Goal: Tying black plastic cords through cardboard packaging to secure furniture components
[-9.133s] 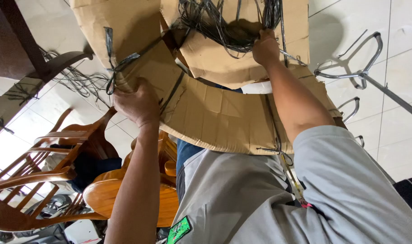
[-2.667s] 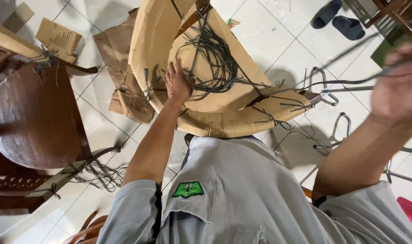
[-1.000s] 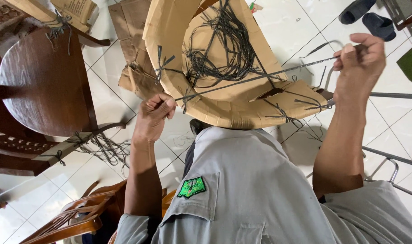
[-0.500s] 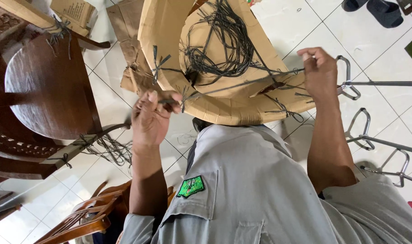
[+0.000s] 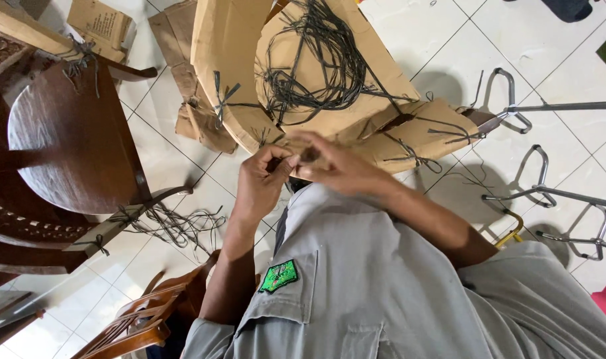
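A floor of white tiles (image 5: 442,36) with dark grout lines fills the scene, evenly lit, with soft shadows. Left of it stands a dark wooden chair (image 5: 70,139) with a rounded seat, and just below that chair a loose tangle of dark strings (image 5: 173,226) lies on the tiles, with a lighter wooden slatted chair (image 5: 136,322) further down. Well apart from the dark chair, at the right edge, several bent metal rods (image 5: 549,193) with looped ends rest on the tiles.
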